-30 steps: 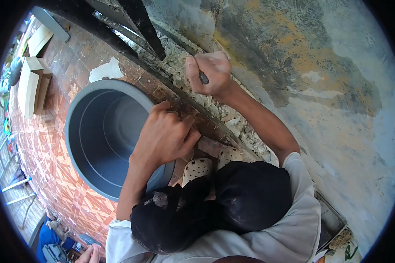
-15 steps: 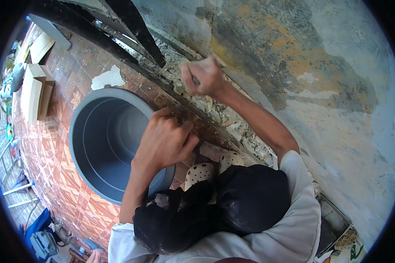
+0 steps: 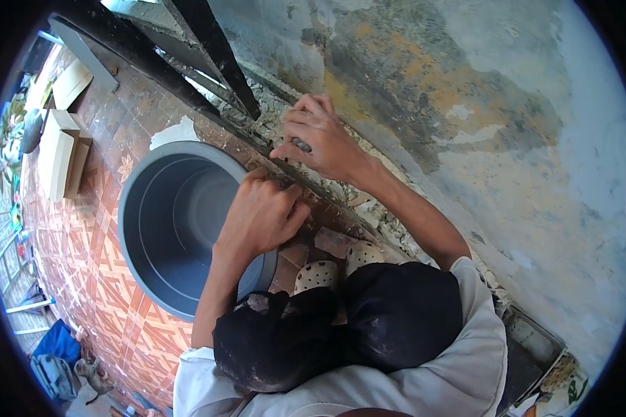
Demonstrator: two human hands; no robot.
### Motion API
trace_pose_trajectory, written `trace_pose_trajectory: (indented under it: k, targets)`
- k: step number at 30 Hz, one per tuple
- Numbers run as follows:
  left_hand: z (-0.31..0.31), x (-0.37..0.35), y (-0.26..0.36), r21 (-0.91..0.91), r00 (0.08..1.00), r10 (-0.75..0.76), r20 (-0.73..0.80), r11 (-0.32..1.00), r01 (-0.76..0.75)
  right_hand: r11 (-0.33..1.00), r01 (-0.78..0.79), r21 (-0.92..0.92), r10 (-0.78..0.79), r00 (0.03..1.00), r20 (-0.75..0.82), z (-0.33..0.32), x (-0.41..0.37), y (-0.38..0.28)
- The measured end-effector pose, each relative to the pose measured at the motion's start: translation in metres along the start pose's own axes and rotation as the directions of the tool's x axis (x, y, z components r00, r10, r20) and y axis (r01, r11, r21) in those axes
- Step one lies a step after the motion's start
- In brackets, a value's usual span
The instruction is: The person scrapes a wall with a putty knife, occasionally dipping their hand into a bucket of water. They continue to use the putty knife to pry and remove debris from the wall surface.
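A large grey plastic tub (image 3: 140, 278) stands on the tiled floor with its inside toward me. My left hand (image 3: 261, 215) is closed over the tub's right rim; its fingertips are hidden. To the upper right, my right hand (image 3: 320, 139) is over a strip of broken plaster and rubble (image 3: 368, 205) at the foot of the wall. A small grey lump (image 3: 301, 144), perhaps stone or mortar, shows between its thumb and curled fingers. Which fingers press on the lump cannot be made out.
The stained wall (image 3: 424, 90) rises along the right. Black metal bars (image 3: 215, 55) slant above the rubble. A brick-like block (image 3: 332, 242) lies by my dotted shoes (image 3: 318, 276). Cardboard (image 3: 61, 153) lies at left, and a pale flat scrap (image 3: 175, 132) sits behind the tub.
My right hand has shifted slightly, and its fingers have loosened from a tight fist, showing more of the grey lump. My left hand stays at the tub's rim.
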State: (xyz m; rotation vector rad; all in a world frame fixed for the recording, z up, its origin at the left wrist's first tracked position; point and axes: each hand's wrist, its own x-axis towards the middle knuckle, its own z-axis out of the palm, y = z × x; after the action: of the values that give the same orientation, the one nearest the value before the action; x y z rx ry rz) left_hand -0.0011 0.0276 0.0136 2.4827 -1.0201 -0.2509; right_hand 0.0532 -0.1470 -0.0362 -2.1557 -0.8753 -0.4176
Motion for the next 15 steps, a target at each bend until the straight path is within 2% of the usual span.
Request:
trace_pose_trajectory:
  k: [3, 5, 6, 8, 9, 11, 12, 13, 15]
  targets:
    - [0.001, 0.000, 0.002, -0.061, 0.998, -0.025, -0.055, 0.998, 0.021, 0.956, -0.243, 0.166, 0.257, 0.964, -0.072, -0.007, -0.022, -0.014]
    - [-0.001, 0.001, 0.009, -0.164, 0.988, -0.063, -0.139, 0.986, 0.040, 0.836, -0.367, 0.407, 0.444, 0.890, -0.108, -0.019, -0.034, -0.036]
    - [-0.002, 0.001, 0.017, -0.246, 0.985, -0.111, -0.131, 0.966, 0.076, 0.753, -0.403, 0.520, 0.527, 0.843, -0.110, -0.026, -0.037, -0.048]
    - [-0.004, 0.002, 0.040, -0.405, 0.974, -0.204, -0.098, 0.902, 0.148, 0.780, -0.351, 0.517, 0.502, 0.845, -0.184, -0.042, -0.041, -0.073]
    - [-0.003, 0.003, 0.047, -0.476, 0.980, -0.184, -0.073, 0.870, 0.128, 0.794, -0.323, 0.515, 0.486, 0.847, -0.218, -0.047, -0.043, -0.084]
    - [0.008, 0.004, 0.054, -0.616, 0.988, -0.152, -0.034, 0.781, 0.099, 0.857, -0.158, 0.491, 0.338, 0.891, -0.304, -0.051, -0.051, -0.097]
    - [0.021, 0.005, 0.052, -0.622, 0.994, -0.064, -0.094, 0.783, -0.008, 0.874, -0.072, 0.480, 0.259, 0.905, -0.336, -0.051, -0.054, -0.103]
    - [0.041, 0.008, 0.045, -0.618, 0.987, 0.021, -0.157, 0.778, -0.114, 0.898, -0.082, 0.432, 0.217, 0.937, -0.273, -0.056, -0.059, -0.109]
    - [0.058, 0.015, 0.040, -0.538, 0.965, 0.159, -0.211, 0.805, -0.250, 0.970, -0.147, 0.196, 0.189, 0.959, -0.213, -0.063, -0.063, -0.116]
